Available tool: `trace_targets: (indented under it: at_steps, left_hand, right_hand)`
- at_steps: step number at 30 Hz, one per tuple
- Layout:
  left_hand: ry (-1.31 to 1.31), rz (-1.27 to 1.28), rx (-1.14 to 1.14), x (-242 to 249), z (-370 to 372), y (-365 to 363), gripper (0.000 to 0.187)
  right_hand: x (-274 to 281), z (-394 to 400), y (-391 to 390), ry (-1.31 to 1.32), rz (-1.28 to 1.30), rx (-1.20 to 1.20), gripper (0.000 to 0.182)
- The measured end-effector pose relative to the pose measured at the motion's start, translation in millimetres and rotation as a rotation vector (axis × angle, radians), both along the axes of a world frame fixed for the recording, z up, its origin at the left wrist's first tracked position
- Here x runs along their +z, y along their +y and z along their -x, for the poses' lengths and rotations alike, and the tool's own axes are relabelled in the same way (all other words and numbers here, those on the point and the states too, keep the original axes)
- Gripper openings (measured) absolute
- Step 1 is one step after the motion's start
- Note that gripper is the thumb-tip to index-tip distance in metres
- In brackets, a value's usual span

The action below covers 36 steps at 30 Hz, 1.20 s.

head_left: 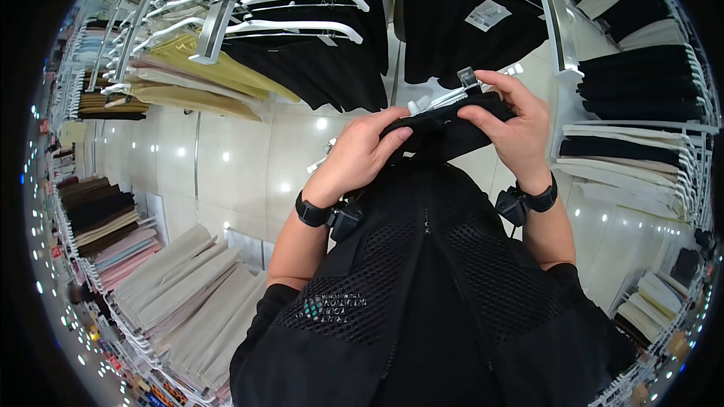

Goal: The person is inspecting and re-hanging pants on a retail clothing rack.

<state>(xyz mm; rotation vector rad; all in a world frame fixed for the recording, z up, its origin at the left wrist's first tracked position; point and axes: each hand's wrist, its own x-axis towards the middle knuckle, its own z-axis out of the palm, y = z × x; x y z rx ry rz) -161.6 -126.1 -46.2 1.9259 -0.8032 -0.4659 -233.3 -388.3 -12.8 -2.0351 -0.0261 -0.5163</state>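
Observation:
In front of my chest I hold a black garment (445, 134) by its top edge, with the rest of it hanging down out of sight against my dark clothes. My left hand (362, 149) pinches the edge at its left end, thumb on the near side. At the other end my right hand (519, 119) grips the cloth between thumb and fingers. A white clip hanger (445, 99) lies along the garment's far side, and its clear clip (467, 78) stands up right by my right index fingertip. Black straps with small devices circle both wrists.
Black garments (317, 68) on white hangers hang from a metal rail arm (223, 11) ahead, with yellow ones (196, 68) beside them. Another rail arm (556, 19) juts out at right. Folded-over trousers (188, 286) line the left rack; more black garments (637, 83) hang at right.

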Motion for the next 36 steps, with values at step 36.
trace_targets:
  at_steps: [36]
  left_hand:
    - [0.172, 0.144, -0.09, 11, -50, -18, 0.031]
  right_hand:
    - [-17, -15, 32, 0.125, -0.181, 0.248, 0.019]
